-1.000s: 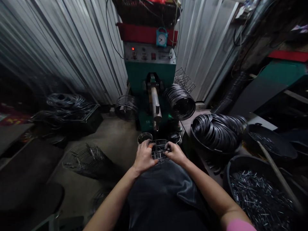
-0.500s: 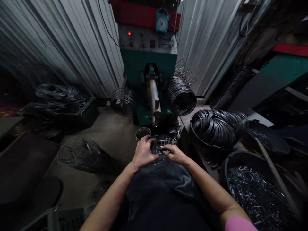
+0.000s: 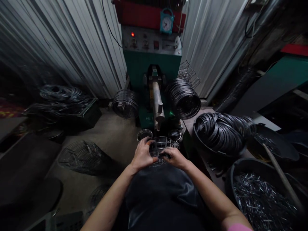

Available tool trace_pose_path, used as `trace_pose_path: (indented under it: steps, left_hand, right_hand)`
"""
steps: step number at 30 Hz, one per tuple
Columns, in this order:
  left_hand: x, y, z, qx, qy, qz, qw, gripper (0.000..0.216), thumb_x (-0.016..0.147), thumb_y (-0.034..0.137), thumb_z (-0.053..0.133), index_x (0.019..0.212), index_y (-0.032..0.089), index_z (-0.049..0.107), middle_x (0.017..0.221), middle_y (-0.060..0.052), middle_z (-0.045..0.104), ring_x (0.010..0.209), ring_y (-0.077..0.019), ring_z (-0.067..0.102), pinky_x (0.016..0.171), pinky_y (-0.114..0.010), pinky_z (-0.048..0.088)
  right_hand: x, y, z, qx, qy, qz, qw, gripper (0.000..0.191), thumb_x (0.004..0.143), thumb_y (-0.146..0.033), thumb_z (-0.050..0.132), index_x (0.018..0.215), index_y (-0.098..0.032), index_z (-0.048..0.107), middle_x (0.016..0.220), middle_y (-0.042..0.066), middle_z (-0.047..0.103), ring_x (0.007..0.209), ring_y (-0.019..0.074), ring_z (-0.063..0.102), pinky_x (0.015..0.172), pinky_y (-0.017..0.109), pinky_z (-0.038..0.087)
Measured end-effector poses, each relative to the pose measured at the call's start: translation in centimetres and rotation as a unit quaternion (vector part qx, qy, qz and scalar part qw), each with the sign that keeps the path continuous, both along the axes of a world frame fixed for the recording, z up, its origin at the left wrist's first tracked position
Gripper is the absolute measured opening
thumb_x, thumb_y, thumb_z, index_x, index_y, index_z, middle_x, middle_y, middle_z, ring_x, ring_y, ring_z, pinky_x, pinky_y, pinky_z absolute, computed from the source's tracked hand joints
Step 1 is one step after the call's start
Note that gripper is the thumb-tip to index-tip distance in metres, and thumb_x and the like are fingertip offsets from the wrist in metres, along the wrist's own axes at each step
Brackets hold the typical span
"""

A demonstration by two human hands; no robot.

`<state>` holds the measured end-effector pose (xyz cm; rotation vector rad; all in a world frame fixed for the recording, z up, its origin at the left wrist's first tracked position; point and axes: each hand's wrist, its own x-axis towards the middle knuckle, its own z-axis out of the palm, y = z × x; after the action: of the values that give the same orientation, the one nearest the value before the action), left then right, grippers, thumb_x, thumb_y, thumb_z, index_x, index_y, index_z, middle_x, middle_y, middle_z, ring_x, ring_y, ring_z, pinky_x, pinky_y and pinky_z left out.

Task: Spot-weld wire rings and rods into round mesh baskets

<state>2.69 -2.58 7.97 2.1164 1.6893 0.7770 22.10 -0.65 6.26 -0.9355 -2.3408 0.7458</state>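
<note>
A round wire basket of thin metal rods rests at my lap, just in front of the dark apron. My left hand is closed around its left side, thumb toward me and fingers on the far edge. Over the basket's right part, my right hand has its fingers curled in a pinch; what lies between the fingertips is hidden. Beyond the basket, the rounded metal arm of a green welding-type machine points down toward it.
Wire ring coils hang left and right of the machine. At right stand a tub of wire rings and a black tub of short metal pieces. A wire mesh cylinder lies on the floor at left.
My right hand's fingers have curled in more over the basket. The left hand keeps its hold. The whole view has shifted slightly.
</note>
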Motion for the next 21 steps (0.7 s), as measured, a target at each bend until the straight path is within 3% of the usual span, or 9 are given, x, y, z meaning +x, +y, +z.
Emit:
trace_pose_path:
  steps: [8,14,21]
  left_hand:
    - [-1.1,2.7,-1.8,0.039,-0.043,-0.024,0.998,0.060,0.051,0.025,0.072,0.108,0.017,0.055,0.124,-0.013,0.048,0.117,-0.0303,0.048,0.098,-0.044,0.044]
    - [-1.5,4.1,-2.5,0.050,-0.069,-0.024,0.996,0.060,0.051,0.023,0.072,0.109,0.019,0.054,0.124,-0.011,0.048,0.118,-0.0299,0.048,0.098,-0.046,0.043]
    - [-1.6,6.4,-2.0,0.031,-0.081,-0.007,0.996,0.058,0.052,0.027,0.073,0.106,0.017,0.056,0.120,-0.010,0.049,0.114,-0.0269,0.049,0.097,-0.042,0.043]
  right_hand:
    - [-0.4,2.3,-1.4,0.056,-0.032,0.009,0.998,0.017,0.078,-0.013,0.057,0.093,-0.019,0.065,0.086,0.006,0.067,0.079,0.0161,0.065,0.069,0.025,0.050]
    - [-0.7,3.5,-0.6,0.057,-0.059,0.013,0.997,0.018,0.079,-0.013,0.057,0.094,-0.019,0.065,0.088,0.005,0.067,0.082,0.0158,0.065,0.072,0.024,0.050]
    - [-1.3,6.0,0.3,0.070,-0.066,0.000,0.995,0.016,0.078,-0.012,0.058,0.090,-0.018,0.066,0.086,0.006,0.067,0.079,0.0163,0.065,0.071,0.024,0.049]
